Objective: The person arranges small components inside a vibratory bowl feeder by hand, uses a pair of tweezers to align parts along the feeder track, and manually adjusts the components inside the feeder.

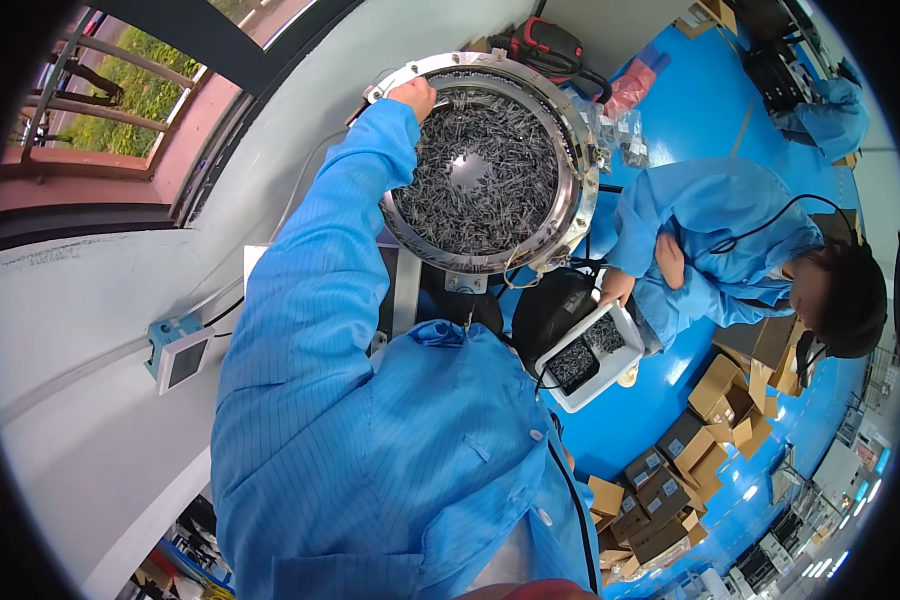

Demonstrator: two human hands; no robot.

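This looks like a factory workshop or small-parts assembly floor: a big round metal bowl (579, 150), bolted round its rim and heaped with small dark metallic pieces (500, 195), stands by the wall, and a white bin (574, 402) to its right holds more of them. Matching blue work smocks (310, 310), worn by the people here, and a glossy blue floor (705, 110) suit such a site. Cardboard boxes (660, 500) crowd the floor on the right, with equipment (765, 560) farther off beyond them.
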